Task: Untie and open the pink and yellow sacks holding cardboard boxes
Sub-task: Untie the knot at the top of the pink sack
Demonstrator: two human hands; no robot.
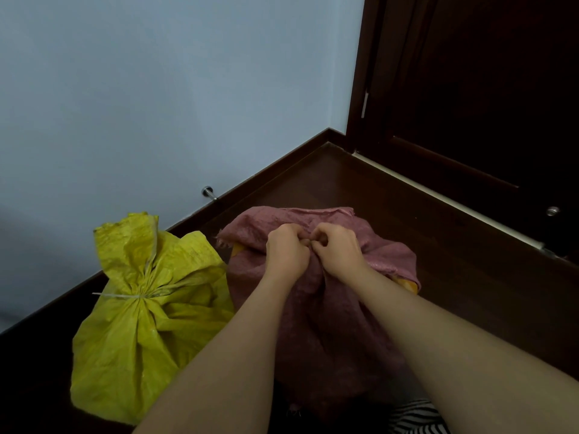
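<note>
While both hands (pixel 308 245) pinch pink sack (pixel 329 308), seemingly its knot; yellow sack (pixel 141 324) tied.

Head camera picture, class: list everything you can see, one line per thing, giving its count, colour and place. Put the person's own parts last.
Pink sack: one, pink, on the floor in the middle, its gathered neck under both hands.
Yellow sack: one, yellow, on the floor left of the pink sack, against the wall.
Tie: one, pale, knotted round the yellow sack's neck.
Door stop: one, silver, low on the wall.
Wall: one, pale blue, behind the sacks.
Skirting board: one, dark brown, along the wall's foot.
Floor: one, dark brown wood.
Door: one, dark brown, at right.
Striped cloth: one, black and white, bottom edge.
Left hand: one, fingers pinching the pink sack's neck.
Right hand: one, fingers pinching the same spot.
</note>
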